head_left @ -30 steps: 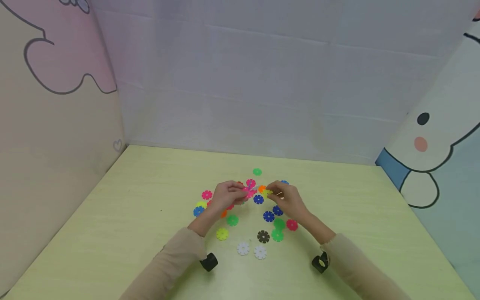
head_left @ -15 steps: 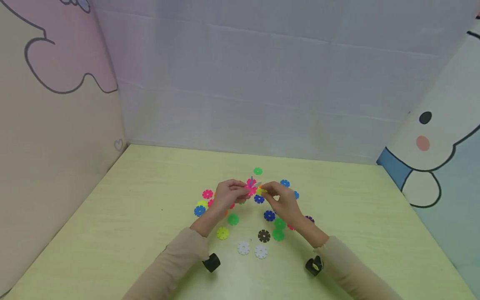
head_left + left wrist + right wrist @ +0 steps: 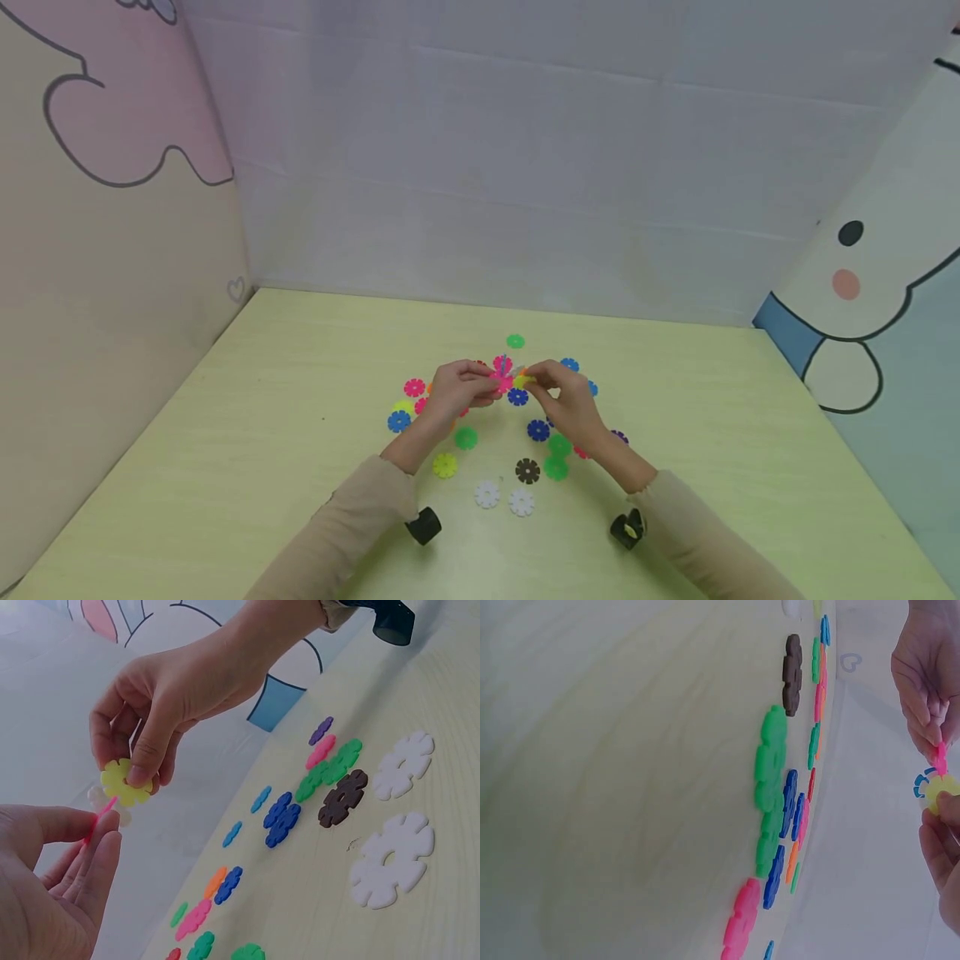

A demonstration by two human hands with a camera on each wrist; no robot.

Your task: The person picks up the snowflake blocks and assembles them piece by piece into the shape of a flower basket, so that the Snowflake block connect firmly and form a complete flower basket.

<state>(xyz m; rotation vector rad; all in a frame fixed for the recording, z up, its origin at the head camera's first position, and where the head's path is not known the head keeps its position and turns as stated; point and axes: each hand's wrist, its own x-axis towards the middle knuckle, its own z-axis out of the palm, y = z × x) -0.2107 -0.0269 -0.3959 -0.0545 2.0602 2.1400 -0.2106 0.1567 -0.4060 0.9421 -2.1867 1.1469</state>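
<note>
Over the table, my left hand (image 3: 459,392) pinches a pink notched plastic disc (image 3: 502,382) between thumb and fingers. My right hand (image 3: 572,406) pinches a yellow notched disc (image 3: 118,782) beside it. In the left wrist view the pink disc (image 3: 101,816) appears edge-on, touching or nearly touching the yellow one; whether their slots interlock I cannot tell. Behind the yellow disc a whitish disc (image 3: 97,797) partly shows. A blue disc (image 3: 921,784) peeks out next to the yellow one in the right wrist view. Fingers hide parts of these pieces.
Loose discs lie flat under and around the hands: two white (image 3: 487,494), one dark brown (image 3: 527,471), green (image 3: 557,467), blue (image 3: 537,430), yellow (image 3: 445,465) and pink (image 3: 414,387). A pale wall covering (image 3: 480,167) rises behind the table (image 3: 225,467).
My right hand has moved left, carrying the yellow disc up against the pink one. Over the last half second both hands have stayed almost still.
</note>
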